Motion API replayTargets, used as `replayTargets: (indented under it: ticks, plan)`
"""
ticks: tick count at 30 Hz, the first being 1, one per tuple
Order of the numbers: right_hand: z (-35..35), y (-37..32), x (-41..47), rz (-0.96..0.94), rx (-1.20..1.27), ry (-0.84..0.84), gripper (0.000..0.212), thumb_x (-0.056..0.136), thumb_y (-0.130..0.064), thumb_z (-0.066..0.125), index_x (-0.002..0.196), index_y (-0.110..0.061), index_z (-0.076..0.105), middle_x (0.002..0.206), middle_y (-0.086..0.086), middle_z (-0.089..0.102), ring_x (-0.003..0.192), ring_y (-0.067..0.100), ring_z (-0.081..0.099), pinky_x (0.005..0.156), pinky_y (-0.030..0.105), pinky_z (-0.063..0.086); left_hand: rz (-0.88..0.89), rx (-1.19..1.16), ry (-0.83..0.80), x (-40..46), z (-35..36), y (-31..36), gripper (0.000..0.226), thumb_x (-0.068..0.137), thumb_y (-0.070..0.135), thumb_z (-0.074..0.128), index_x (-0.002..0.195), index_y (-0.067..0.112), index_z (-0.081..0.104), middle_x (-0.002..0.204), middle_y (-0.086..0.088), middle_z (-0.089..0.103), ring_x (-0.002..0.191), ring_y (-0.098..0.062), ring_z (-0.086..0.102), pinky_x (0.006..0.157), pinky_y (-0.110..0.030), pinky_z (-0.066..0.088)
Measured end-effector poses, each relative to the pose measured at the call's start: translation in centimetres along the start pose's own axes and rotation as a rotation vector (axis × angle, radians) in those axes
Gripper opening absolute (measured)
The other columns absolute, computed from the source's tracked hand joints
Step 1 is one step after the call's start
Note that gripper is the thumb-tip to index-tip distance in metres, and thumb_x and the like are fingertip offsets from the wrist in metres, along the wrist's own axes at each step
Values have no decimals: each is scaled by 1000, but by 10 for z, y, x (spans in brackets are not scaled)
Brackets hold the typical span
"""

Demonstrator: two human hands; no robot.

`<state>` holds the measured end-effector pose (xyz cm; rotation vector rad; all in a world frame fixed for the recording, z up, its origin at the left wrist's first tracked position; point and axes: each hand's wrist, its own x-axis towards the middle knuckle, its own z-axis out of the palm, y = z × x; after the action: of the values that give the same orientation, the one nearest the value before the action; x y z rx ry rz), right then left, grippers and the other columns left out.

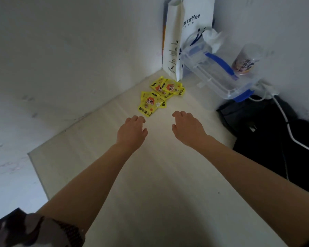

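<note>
L hand (pixel 132 130) hovers nr closest yellow packets (pixel 151 102), fingers loosely curled, empty | R hand (pixel 187 128) alongside, same, empty | packets piled flat on white table (pixel 150 184) by wall corner, just before paper bag (pixel 184 36) | clear box (pixel 216 72) to R

Two hands: left hand (pixel 132 132), right hand (pixel 187 129). Yellow packets (pixel 159 94): at least four, overlapping, exact count unclear. One paper bag (pixel 189 24), one clear container (pixel 214 72), one cup (pixel 246 59), one black bag (pixel 267 131), one white cable (pixel 290 132).
</note>
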<state>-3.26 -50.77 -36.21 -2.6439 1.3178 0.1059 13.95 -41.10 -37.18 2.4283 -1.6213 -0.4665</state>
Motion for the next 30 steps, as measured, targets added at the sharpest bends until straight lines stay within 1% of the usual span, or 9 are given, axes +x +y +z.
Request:
replayTargets:
  ticks: [3,7,11,16,19,22,24,26,30]
  plan:
    - [-2,5,33,4,-9,0,29,97,-21,43,124,-9,46,114,8,55,100,27,54,76,38,47,-29,-15,-24,27,2,-2,36,94,29,51,127,15,50,126,-5,51,118,-24,46,88,-40,45]
    - [-1,19,80,7,8,-7,29,97,-13,42,125,-8,46,119,11,53,104,29,53,79,40,49,-87,-36,-57,62,8,-4,41,94,30,51,130,13,46,129,-7,49,121,-26,43,89,-41,44]
    - [2,35,127,22,18,-44,30,97,-11,42,127,-5,45,122,15,51,106,33,52,82,42,47,-116,-67,-87,97,19,-5,42,92,29,52,129,11,45,133,-8,46,122,-28,41,90,-42,43]
    - [14,51,175,-2,-41,-80,34,94,-4,43,129,-5,43,119,17,50,104,34,52,83,42,47,-132,-85,-69,131,34,3,45,91,28,55,129,8,44,137,-8,43,124,-30,39,91,-43,44]
    - [22,54,201,-48,-73,-86,37,88,5,42,125,-1,44,115,19,51,104,37,53,84,44,47,-145,-91,-40,148,47,6,47,89,35,58,126,9,46,135,-8,46,124,-30,40,92,-42,45]
    - [31,55,218,-42,-91,-59,35,88,5,45,123,-1,44,116,18,52,107,38,51,82,44,49,-168,-101,-15,160,56,8,50,87,42,59,124,10,47,133,-7,45,121,-30,40,93,-42,44]
    - [37,54,222,-26,-106,-59,35,88,6,47,122,-1,45,117,18,53,111,39,49,82,45,49,-169,-85,4,164,60,8,53,86,44,60,125,10,45,132,-7,43,120,-30,39,94,-41,44]
    - [42,55,223,-25,-102,-75,36,89,4,47,125,0,45,121,19,51,116,41,46,84,47,48,-159,-74,15,166,62,7,57,85,45,60,128,11,44,133,-7,41,120,-30,38,94,-41,44]
    - [49,57,216,-2,-32,-49,41,89,4,49,128,-5,43,123,19,49,111,40,46,87,44,45,-135,-66,-17,163,59,2,62,81,45,65,131,14,45,135,-5,38,121,-29,38,95,-41,45]
